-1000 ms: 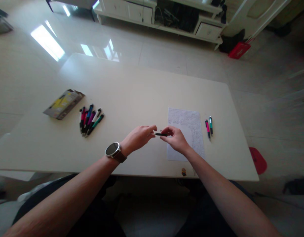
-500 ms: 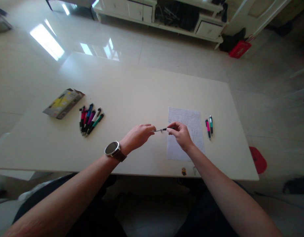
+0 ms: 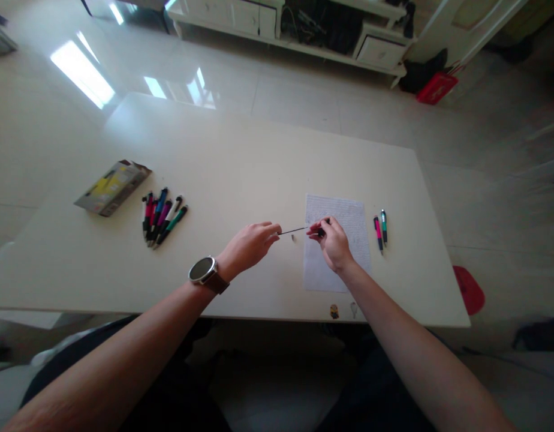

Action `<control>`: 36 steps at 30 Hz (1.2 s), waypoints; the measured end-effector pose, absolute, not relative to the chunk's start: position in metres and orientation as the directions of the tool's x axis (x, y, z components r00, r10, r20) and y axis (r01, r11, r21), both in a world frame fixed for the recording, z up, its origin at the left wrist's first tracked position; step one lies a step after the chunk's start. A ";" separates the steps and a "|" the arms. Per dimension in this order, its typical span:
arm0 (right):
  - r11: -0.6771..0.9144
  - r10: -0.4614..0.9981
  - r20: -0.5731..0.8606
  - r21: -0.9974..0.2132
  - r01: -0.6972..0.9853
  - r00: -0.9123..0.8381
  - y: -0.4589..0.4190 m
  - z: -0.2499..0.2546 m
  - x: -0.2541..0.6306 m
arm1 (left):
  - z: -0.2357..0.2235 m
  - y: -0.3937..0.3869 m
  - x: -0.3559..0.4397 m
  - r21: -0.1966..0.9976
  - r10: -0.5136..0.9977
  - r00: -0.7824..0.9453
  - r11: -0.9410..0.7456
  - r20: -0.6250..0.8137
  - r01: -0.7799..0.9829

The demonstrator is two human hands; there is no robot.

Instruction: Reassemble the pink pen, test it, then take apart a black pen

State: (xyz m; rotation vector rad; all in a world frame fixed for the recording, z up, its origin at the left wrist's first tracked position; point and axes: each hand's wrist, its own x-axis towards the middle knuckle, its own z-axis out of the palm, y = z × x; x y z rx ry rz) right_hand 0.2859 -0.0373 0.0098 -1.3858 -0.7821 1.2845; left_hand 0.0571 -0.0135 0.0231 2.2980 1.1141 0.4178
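A thin dark pen refill point(image 3: 292, 231) stretches between my two hands above the table. My left hand point(image 3: 258, 242), with a watch on its wrist, pinches the refill's left end. In my right hand point(image 3: 334, 245) is a dark pen barrel point(image 3: 322, 229), mostly covered by the fingers, close to the refill's right end; whether the two touch I cannot tell. Just below the refill, a small metallic pen tip point(image 3: 292, 237) appears on the tabletop. Under my right hand lies a sheet of paper point(image 3: 322, 273) covered with writing in its upper part.
Several colourful pens point(image 3: 162, 219) lie in a bunch on the white table point(image 3: 241, 162), beside a grey and yellow box point(image 3: 113, 187). A pink pen point(image 3: 378, 234) and a teal pen point(image 3: 384, 227) rest right of the paper. Two small stickers are near the front edge.
My right hand has shifted slightly right and up with the dark barrel, and its grip has turned. More of the refill shows between the hands. My left hand stays almost in place.
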 end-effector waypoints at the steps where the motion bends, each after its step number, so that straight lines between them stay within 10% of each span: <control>1: -0.264 0.938 -0.293 -0.949 -0.171 0.182 -0.039 0.009 0.284 | 0.023 -0.014 0.057 0.596 0.791 0.610 -0.508 0.038 0.621; 7: -0.178 0.984 -0.180 -0.970 0.164 0.008 -0.044 0.009 0.275 | 0.023 -0.016 0.058 0.589 0.779 0.626 -0.520 0.030 0.619; 12: -0.074 0.981 -0.003 -0.928 0.364 0.192 -0.041 0.009 0.280 | 0.025 -0.012 0.054 0.569 0.820 0.572 -0.480 0.020 0.667; 22: 0.059 0.992 -0.048 -0.652 0.756 -0.119 -0.051 -0.009 0.256 | 0.032 -0.013 0.037 0.583 0.894 0.448 -0.358 -0.011 0.729; 36: -0.126 0.992 -0.121 -0.963 0.238 0.035 -0.033 0.003 0.251 | 0.036 -0.016 0.038 0.546 0.839 0.544 -0.450 -0.013 0.707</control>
